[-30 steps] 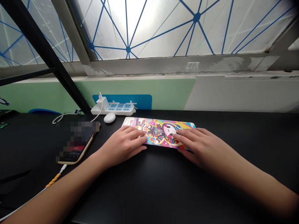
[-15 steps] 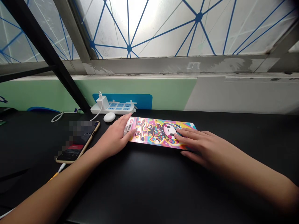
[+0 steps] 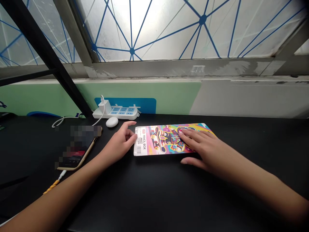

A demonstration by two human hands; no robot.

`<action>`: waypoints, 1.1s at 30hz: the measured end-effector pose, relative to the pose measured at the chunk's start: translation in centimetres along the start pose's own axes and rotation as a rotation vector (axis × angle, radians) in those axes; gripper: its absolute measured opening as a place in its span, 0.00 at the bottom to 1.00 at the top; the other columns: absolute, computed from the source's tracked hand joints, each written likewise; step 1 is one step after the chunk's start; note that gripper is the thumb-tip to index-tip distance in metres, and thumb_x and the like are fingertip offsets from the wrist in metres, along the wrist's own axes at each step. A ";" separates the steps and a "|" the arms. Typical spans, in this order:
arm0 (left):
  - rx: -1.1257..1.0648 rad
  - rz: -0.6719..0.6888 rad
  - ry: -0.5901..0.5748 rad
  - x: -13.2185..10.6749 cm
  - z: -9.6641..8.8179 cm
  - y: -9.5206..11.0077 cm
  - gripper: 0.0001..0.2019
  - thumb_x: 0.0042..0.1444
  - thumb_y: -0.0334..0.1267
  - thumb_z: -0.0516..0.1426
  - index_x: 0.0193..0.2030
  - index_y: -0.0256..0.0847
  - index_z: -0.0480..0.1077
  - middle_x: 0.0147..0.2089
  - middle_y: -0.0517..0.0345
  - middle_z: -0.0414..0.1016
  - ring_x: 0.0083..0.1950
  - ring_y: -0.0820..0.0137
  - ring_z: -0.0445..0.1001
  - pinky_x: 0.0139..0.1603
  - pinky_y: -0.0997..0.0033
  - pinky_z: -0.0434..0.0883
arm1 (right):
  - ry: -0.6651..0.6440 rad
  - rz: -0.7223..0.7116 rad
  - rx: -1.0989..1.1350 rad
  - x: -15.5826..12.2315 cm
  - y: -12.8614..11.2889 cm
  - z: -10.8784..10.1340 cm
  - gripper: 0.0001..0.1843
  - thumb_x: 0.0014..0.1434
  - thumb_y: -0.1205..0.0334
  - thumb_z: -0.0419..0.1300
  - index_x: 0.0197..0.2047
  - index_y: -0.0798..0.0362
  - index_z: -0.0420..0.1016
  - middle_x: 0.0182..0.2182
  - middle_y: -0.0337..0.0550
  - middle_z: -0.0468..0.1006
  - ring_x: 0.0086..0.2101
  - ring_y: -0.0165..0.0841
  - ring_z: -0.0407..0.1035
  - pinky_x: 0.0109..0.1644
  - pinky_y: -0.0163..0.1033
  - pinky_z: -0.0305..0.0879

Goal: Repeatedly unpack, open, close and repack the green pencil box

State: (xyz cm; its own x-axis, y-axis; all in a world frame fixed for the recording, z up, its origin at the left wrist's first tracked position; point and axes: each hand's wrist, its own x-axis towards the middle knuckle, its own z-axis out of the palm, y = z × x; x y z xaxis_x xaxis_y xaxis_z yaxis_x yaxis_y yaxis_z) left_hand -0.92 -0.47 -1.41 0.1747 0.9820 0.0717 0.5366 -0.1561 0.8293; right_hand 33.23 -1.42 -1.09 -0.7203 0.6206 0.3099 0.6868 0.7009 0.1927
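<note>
A colourful pencil box (image 3: 159,140) with a cartoon print and a white label end lies flat on the black desk (image 3: 154,193). My left hand (image 3: 118,145) sits at the box's left end, fingers loosely curled, thumb and fingertips touching the label edge. My right hand (image 3: 205,148) lies flat on the box's right half, fingers stretched out and pressing on the lid.
A phone (image 3: 77,148) on a charging cable lies to the left. Behind it are a white power strip (image 3: 116,112) with a plugged charger and a small white oval case (image 3: 112,121). A window wall runs along the desk's far edge, and a black diagonal strut (image 3: 48,54) rises at left.
The box has turned and shifted right, so its white label end now faces me. My left hand slid off the lid to the left edge; my right hand stayed on top.
</note>
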 end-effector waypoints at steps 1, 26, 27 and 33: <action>-0.078 -0.014 -0.014 0.0 0.5 0.1 0.25 0.67 0.44 0.55 0.68 0.44 0.57 0.34 0.63 0.72 0.30 0.70 0.70 0.31 0.72 0.67 | 0.008 -0.010 -0.003 0.3 -0.7 0.4 0.42 0.67 0.38 0.58 0.71 0.61 0.63 0.66 0.62 0.70 0.63 0.57 0.66 0.61 0.62 0.67; -0.458 -0.060 -0.041 -0.2 2.6 0.8 0.23 0.65 0.45 0.61 0.63 0.48 0.59 0.27 0.66 0.71 0.27 0.73 0.67 0.28 0.78 0.65 | -0.126 -0.018 0.155 3.4 -5.6 -0.1 0.37 0.68 0.44 0.59 0.74 0.49 0.58 0.72 0.51 0.60 0.69 0.54 0.56 0.67 0.71 0.59; -0.458 -0.057 -0.042 -0.2 2.6 0.8 0.24 0.65 0.45 0.60 0.64 0.48 0.59 0.27 0.66 0.71 0.27 0.73 0.68 0.28 0.78 0.65 | -0.130 -0.019 0.160 3.4 -5.5 -0.1 0.38 0.67 0.44 0.60 0.74 0.50 0.58 0.72 0.52 0.61 0.69 0.55 0.56 0.66 0.72 0.58; -0.436 -0.039 -0.055 0.0 2.2 1.0 0.24 0.65 0.44 0.60 0.65 0.48 0.60 0.26 0.68 0.67 0.26 0.73 0.65 0.27 0.78 0.63 | -0.185 -0.023 0.169 3.6 -5.3 -0.7 0.40 0.66 0.43 0.62 0.74 0.50 0.58 0.72 0.52 0.62 0.69 0.54 0.57 0.66 0.73 0.58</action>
State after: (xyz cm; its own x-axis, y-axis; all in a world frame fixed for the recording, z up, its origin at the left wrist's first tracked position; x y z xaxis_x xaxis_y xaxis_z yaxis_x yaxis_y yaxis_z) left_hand 1.46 -0.90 -1.76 0.2110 0.9773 0.0162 0.1474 -0.0482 0.9879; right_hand 27.12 -3.17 -0.33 -0.7515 0.6470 0.1291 0.6554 0.7545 0.0344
